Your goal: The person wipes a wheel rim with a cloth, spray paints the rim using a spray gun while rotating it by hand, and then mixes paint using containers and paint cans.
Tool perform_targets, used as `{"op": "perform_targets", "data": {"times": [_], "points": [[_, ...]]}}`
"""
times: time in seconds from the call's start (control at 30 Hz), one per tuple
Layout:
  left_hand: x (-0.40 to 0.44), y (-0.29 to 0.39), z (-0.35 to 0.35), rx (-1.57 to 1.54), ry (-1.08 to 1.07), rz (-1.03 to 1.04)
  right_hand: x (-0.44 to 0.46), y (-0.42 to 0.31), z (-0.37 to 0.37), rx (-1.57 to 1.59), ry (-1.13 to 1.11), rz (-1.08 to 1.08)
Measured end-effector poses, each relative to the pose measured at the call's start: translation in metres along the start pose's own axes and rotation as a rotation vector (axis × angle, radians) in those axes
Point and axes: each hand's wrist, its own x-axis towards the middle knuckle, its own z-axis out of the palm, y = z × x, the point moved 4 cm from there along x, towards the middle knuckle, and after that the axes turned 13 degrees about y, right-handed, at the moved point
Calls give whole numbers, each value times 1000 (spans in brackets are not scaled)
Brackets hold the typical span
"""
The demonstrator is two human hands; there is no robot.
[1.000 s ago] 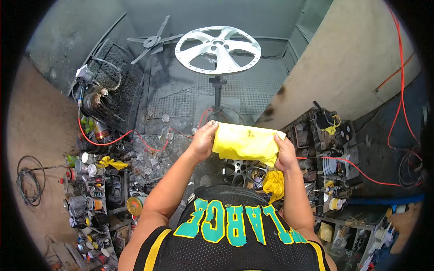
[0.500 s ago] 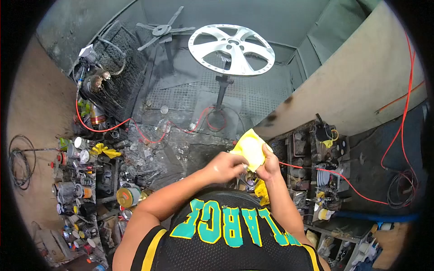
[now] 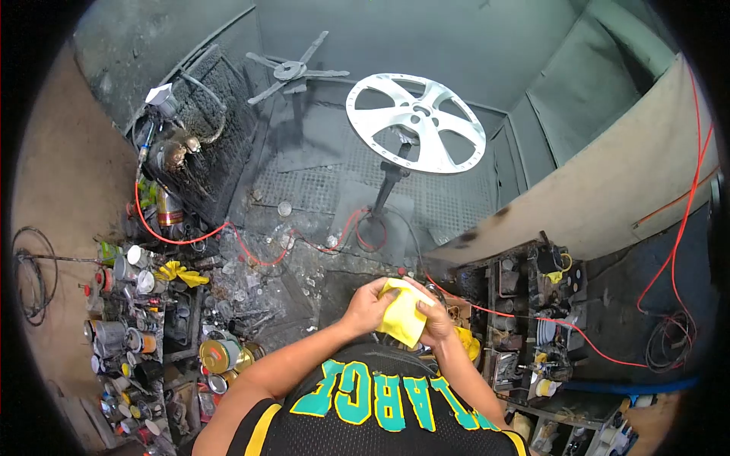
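Observation:
A yellow cloth [image 3: 404, 315] hangs between my two hands, close in front of my chest. My left hand [image 3: 368, 307] grips its left upper side, the thumb lying over the fabric. On the other side my right hand [image 3: 435, 322] is closed on the right edge, thumb on top and fingers mostly behind. Beyond my hands a white wheel [image 3: 437, 143] with broad spokes lies tilted on a dark stand [image 3: 388, 178]; neither hand touches it.
A grey star-shaped stand [image 3: 289, 71] is at the back. On the left, a spray gun [image 3: 161, 99] hangs near shelves of paint cans [image 3: 141, 340]. A red hose [image 3: 262, 261] crosses the floor. More shelves with tools [image 3: 544, 331] stand on the right, beside a beige panel [image 3: 563, 205].
My hands have drawn the cloth lower and slightly left, and it is now folded smaller with my left hand gripping it. The view has tilted, so the wheel appears lower and further right.

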Motion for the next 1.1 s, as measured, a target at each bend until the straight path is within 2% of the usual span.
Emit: {"op": "perform_targets", "data": {"times": [0.07, 0.13, 0.17, 0.2, 0.27, 0.3, 0.33, 0.4, 0.47, 0.53, 0.6, 0.73, 0.8, 0.83, 0.87, 0.9, 0.93, 0.97, 1.0, 1.07, 1.1], "points": [[-1, 6, -7, 18, -45, 11, 5, 13, 7, -44, 18, 15], [6, 6, -18, 86, -48, 66, 17, 35, -5, -96, 138, 92], [11, 6, -23, 152, -48, 121, 25, 44, -11, -151, 253, 63], [17, 4, -29, 154, -49, 122, 32, 44, -7, -150, 251, 62], [31, 3, -48, 178, 138, 171, 49, 37, -4, -235, 363, -6], [36, -2, -62, 221, 213, 102, 53, 23, 7, -220, 359, -42], [40, -4, -74, 220, 213, 110, 63, 11, 7, -225, 374, -94], [49, -17, -102, 408, 231, 1, 78, -31, 11, -126, 429, -234], [49, -25, -127, 546, 213, 40, 99, -84, 10, -119, 424, -367], [44, -45, -152, 574, 197, -33, 120, -146, 21, -260, 400, -555], [35, -55, -170, 570, 207, -111, 148, -206, 45, -508, 489, -751], [37, -79, -199, 518, 246, -317, 236, -288, 100, -917, 396, -1177], [56, -86, -205, 563, 282, -312, 292, -299, 125, -1268, 537, -1273], [69, -84, -205, 529, 299, -299, 309, -293, 150, -1249, 365, -1319], [83, -79, -205, 497, 316, -284, 358, -287, 134, -1468, 392, -1234], [98, -69, -200, 503, 342, -284, 385, -266, 133, -1811, 504, -921], [113, -53, -191, 503, 375, -267, 404, -229, 127, -2001, 293, -1319], [129, -40, -185, 507, 405, -252, 401, -209, 138, -2133, 225, -1330], [146, -32, -182, 513, 429, -259, 405, -193, 139, -2042, 143, -1401], [181, -15, -176, 437, 453, -127, 396, -180, 170, -2077, -38, -1288], [198, -8, -174, 449, 468, -146, 401, -178, 185, -2058, -151, -1262]]}}
